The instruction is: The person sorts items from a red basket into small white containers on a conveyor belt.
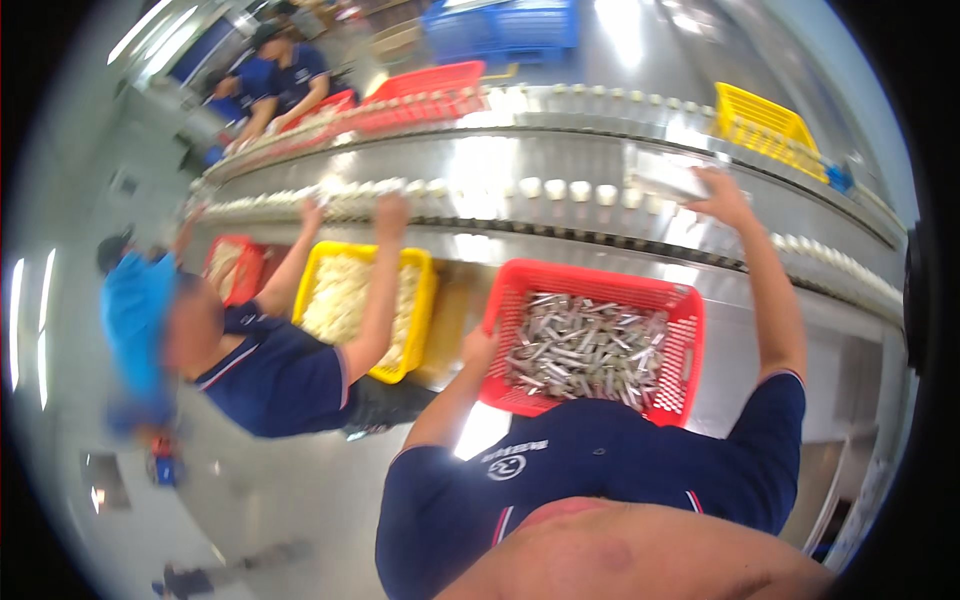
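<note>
My left hand [479, 348] is at the left rim of a red perforated basket [600, 272], its fingers partly hidden by the edge. Inside the basket lie many small, silvery tube-like pieces [585, 345]. Over the conveyor, my right hand [722, 197] reaches far forward and right. Its thumb and fingers close on the right end of a pale, shiny, box-shaped piece [668, 176], blurred by glare. Left of that piece, several white round caps or tube tops [580, 191] stand in a row along the belt.
To my left a co-worker in a blue cap [140, 315] reaches to the line over a yellow basket [425, 310] of pale pieces. Across the conveyor are a yellow basket [765, 122], a red basket [420, 85] and blue crates [500, 30]. Other people work at far left.
</note>
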{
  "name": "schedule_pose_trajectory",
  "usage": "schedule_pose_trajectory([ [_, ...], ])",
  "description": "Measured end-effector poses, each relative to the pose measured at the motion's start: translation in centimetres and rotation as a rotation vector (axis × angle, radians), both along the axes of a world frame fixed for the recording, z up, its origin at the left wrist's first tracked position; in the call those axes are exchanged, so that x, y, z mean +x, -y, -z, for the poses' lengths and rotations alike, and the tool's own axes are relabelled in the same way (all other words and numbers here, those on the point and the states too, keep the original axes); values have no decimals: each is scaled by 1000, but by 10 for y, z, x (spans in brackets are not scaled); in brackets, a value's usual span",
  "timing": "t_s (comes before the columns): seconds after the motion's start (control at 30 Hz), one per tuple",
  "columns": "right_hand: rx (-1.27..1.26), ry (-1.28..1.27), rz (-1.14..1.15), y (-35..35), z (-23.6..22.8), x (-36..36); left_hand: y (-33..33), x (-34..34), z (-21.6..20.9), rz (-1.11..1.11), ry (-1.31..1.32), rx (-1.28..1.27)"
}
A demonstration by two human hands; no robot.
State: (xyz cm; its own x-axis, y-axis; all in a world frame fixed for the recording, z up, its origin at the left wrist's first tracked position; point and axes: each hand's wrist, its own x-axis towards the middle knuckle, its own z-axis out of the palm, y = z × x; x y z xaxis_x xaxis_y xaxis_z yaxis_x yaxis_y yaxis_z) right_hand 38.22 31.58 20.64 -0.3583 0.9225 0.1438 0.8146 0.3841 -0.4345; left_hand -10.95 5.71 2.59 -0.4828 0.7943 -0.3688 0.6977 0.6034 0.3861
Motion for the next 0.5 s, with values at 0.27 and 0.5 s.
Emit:
schedule_pose_trajectory([
  [0.27,142,34,-106,-16,13,-38,-2,15,-12,12,-8,24],
  [0.5,30,56,-62,-5,3,-27,1,0,1,16,-23,14],
])
